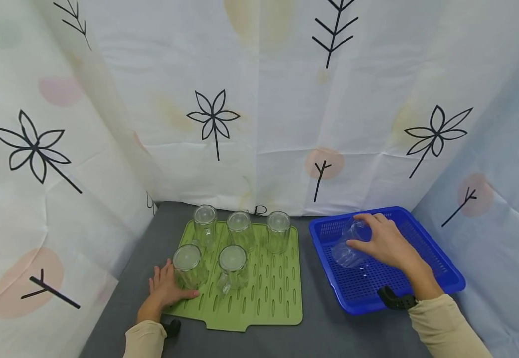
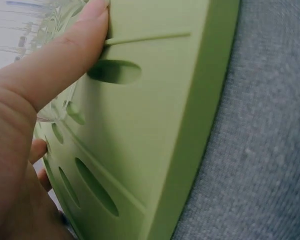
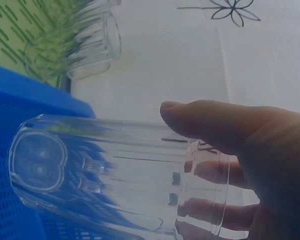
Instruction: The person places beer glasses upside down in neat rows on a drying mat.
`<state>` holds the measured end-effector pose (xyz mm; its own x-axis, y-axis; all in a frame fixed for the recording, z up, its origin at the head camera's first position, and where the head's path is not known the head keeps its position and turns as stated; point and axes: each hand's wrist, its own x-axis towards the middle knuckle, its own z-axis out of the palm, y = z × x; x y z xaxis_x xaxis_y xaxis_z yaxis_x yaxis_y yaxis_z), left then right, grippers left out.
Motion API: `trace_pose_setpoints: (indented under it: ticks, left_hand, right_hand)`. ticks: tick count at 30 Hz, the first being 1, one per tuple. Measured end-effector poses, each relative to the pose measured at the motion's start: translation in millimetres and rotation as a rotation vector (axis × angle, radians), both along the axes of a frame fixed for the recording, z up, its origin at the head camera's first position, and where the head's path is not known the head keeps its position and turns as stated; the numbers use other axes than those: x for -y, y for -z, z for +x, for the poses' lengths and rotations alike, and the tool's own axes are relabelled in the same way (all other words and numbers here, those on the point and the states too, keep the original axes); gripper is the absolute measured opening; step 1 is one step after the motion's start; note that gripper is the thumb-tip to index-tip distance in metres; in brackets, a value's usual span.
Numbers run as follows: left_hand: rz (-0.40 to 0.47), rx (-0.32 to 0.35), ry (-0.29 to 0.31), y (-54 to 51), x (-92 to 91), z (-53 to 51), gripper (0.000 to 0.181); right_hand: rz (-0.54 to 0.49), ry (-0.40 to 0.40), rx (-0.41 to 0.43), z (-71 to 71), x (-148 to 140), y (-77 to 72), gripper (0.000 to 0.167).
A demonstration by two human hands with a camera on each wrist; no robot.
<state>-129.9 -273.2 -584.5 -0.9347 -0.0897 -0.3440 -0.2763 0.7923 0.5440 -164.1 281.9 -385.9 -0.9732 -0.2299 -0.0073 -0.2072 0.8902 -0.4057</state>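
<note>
My right hand (image 1: 384,239) grips a clear glass mug (image 1: 350,243) near its rim, thumb on one side and fingers on the other. The glass is tilted within the blue plastic basket (image 1: 337,293); its thick base (image 3: 39,161) points away from the palm. On the left, my left hand (image 1: 166,286) rests at the edge of a green drying mat (image 1: 268,303), its thumb (image 2: 65,60) lying straight over the surface and its fingers spread. Beside it stands an upside-down glass mug (image 1: 190,266). Another mug (image 1: 233,268), handle toward me, stands to its right.
Three more upturned glasses stand along the mat's back edge, including a left one (image 1: 205,223), a middle one (image 1: 240,229) and a right one (image 1: 279,232). A grey tabletop (image 1: 313,328) lies beneath. Patterned white cloth (image 1: 277,124) encloses the back and sides.
</note>
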Motion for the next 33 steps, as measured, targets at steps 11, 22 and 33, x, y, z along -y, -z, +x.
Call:
trace_pose_setpoints:
  ticks: [11,22,33]
  left_hand:
    - [-0.006,-0.011,0.006,5.6,4.3,0.5,0.159]
    - [-0.085,0.018,0.007,-2.9,2.3,-2.0,0.154]
    - [-0.110,0.001,0.051,-1.3,3.1,-1.3,0.137]
  right_hand:
    - [-0.198,-0.063,-0.075,13.3,12,-8.5,0.068]
    - [-0.482,0.005,0.069,15.6,19,-1.8,0.065]
    - [-0.696,-0.015,0.120,10.7,51,23.6,0.058]
